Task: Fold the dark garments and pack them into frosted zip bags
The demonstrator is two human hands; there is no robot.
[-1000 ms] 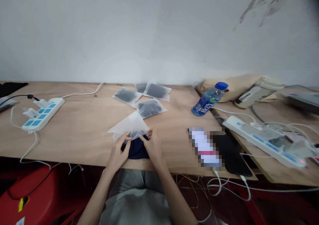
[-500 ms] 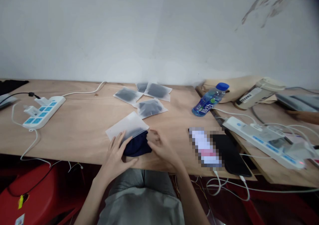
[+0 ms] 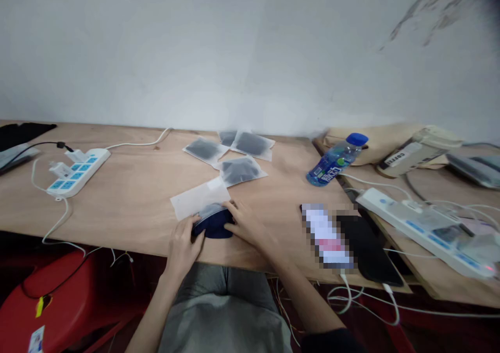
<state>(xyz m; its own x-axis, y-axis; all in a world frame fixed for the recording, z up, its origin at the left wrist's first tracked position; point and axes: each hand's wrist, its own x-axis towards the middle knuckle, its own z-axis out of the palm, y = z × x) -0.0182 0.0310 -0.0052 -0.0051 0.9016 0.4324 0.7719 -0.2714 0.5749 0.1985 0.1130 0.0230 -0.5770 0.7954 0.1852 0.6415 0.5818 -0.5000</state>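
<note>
A folded navy cloth (image 3: 217, 225) lies near the table's front edge, its far part under the translucent film of a frosted plastic bag (image 3: 197, 196). From the left, my left hand (image 3: 183, 242) grips the cloth's side, fingers curled at the bag's mouth and thumb on the near side. My right hand (image 3: 246, 222) closes on the opposite side, fingertips on the bag's edge and thumb against the cloth. Just beyond lies a filled frosted packet (image 3: 241, 171) with dark contents, and several similar ones, such as this packet (image 3: 203, 150), lie behind it.
A power strip (image 3: 80, 173) with plugs stands left. To the right are a blue-capped bottle (image 3: 336, 160), a phone with a blurred screen (image 3: 326, 236), a black phone (image 3: 369, 249), another power strip (image 3: 422, 233) and a coffee cup (image 3: 420, 150). Cables trail over the table's front edge.
Both hands have closed in on the cloth's sides. My left hand, spread over the bag before, now has curled fingers. The bag's film now covers the cloth's far part. The view has shifted slightly.
</note>
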